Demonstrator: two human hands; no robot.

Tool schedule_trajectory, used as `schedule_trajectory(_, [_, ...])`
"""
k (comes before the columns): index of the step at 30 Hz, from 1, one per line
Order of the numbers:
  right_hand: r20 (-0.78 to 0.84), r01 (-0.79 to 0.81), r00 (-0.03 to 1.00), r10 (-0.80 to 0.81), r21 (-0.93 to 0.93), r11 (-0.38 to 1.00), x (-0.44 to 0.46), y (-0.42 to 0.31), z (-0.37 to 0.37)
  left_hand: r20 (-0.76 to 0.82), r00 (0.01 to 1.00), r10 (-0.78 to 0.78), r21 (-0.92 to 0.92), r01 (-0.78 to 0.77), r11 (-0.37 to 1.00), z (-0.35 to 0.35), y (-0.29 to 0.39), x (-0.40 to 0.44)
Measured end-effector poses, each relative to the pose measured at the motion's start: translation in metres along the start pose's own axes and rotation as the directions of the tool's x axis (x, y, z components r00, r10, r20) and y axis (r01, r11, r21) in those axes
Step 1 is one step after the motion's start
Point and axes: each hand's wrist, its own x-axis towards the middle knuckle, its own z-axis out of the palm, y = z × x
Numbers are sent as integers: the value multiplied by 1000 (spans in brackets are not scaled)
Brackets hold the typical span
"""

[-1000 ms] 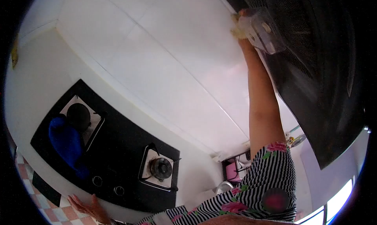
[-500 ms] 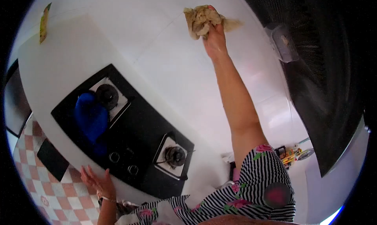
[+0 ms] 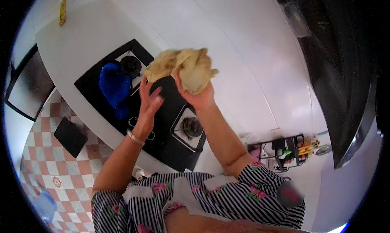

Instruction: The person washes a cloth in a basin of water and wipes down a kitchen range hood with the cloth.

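Above the black two-burner stove (image 3: 162,147) on the white table (image 3: 77,50), the right hand (image 3: 199,98) has its grip half closed on a crumpled tan cloth (image 3: 191,70). Beside it, the left hand (image 3: 149,105) is open, fingers spread, contact unclear. From that cloth, a bright blue cloth (image 3: 115,86) crowds the far burner (image 3: 131,66) around 8-9 o'clock; a black metal rack (image 3: 301,151) hangs at 4, a dark range hood (image 3: 345,78) at 3.

A blue cloth (image 3: 115,86) is draped on the black stove (image 3: 164,151), which is set in the white bench (image 3: 65,54). Small items are held in a black rack (image 3: 266,144) below a wall socket (image 3: 276,132). A dark square mat (image 3: 71,137) is laid on the checkered floor (image 3: 61,168).
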Motion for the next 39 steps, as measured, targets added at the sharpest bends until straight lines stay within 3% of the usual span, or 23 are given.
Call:
schedule_trajectory(1, [-53, -36, 998, 36, 4, 999, -12, 2, -15, 90, 996, -4, -129, 15, 991, 11, 9, 7])
schedule_trajectory(3, [-37, -118, 991, 125, 155, 981, -37, -6, -59, 146, 981, 128, -90, -116, 989, 34, 4, 19])
schedule_trajectory(5, [-388, 1, 919, -67, -169, 986, -68, 2, -57, 145, 975, 170, 63, -181, 981, 53, -16, 23])
schedule_trajectory(6, [-251, -21, 951, -181, -635, 773, -84, -7, -65, 139, 968, 210, 214, -236, 948, 62, -27, 22])
schedule_trajectory(7, [-120, -28, 967, -227, -927, 373, -98, -24, -90, 98, 987, 129, 230, -149, 962, 69, -48, 28])
schedule_trajectory(8, [9, -16, 978, -207, -993, -117, -120, -31, -102, 104, 989, 103, 214, -123, 969, 76, -64, 26])
schedule_trajectory(10, [-121, 1, 946, -302, -928, 372, -147, -39, -102, 140, 989, 49, 298, -90, 950, 86, -90, 25])
schedule_trajectory(12, [-278, 95, 897, -343, -639, 764, -165, -48, -99, 188, 980, -57, 368, -16, 930, 102, -98, 21])
schedule_trajectory(13, [-336, 178, 876, -346, -442, 879, -173, -50, -103, 248, 968, -36, 395, -67, 916, 101, -128, 24])
schedule_trajectory(15, [-380, 235, 768, -516, -582, 779, -189, -41, -129, 342, 939, -45, 370, -90, 925, 112, -138, 12])
schedule_trajectory(17, [-403, 158, 621, -672, -776, 611, -203, -32, -144, 415, 881, -227, 391, 53, 919, 120, -142, 2])
schedule_trajectory(21, [-406, 357, 460, -790, -730, 583, -264, -33, -188, 560, 665, -495, 270, 418, 867, 133, -210, -30])
schedule_trajectory(23, [-518, 324, 297, -802, -735, 595, -294, -21, -219, 580, 564, -588, 228, 581, 781, 138, -240, -57])
schedule_trajectory(26, [-595, 242, 96, -798, -763, 599, -351, -3, -269, 625, 343, -701, 446, 580, 682, 146, -277, -95])
schedule_trajectory(27, [-602, 117, 77, -795, -786, 607, -369, 1, -273, 640, 287, -713, 513, 531, 675, 149, -295, -108])
schedule_trajectory(29, [-460, -73, -115, -881, -880, 469, -391, 1, -306, 652, 194, -733, 633, 393, 667, 166, -335, -119])
schedule_trajectory(30, [-519, -199, -135, -844, -820, 536, -401, 4, -319, 669, 144, -729, 662, 332, 672, 162, -367, -128])
schedule_trajectory(32, [-623, -423, -180, -762, -650, 631, -421, -1, -339, 747, 152, -647, 664, -116, 739, 157, -440, -143])
schedule_trajectory(33, [-596, -593, -214, -774, -550, 588, -421, 1, -351, 789, 135, -599, 606, -331, 724, 156, -461, -146])
schedule_trajectory(34, [-567, -739, -236, -789, -422, 525, -416, 4, -367, 562, 63, -825, 795, -318, 517, 159, -468, -147])
schedule_trajectory(35, [-535, -854, -246, -808, -274, 442, -413, 6, -386, 575, 146, -805, 774, -416, 478, 157, -474, -156])
schedule_trajectory(37, [-521, -964, -112, -846, -150, 220, -390, 16, -451, 616, 302, -728, 725, -580, 372, 146, -480, -167])
schedule_trajectory(39, [-538, -992, 17, -843, -118, 55, -375, 25, -467, 583, 305, -753, 646, -736, 203, 126, -494, -173])
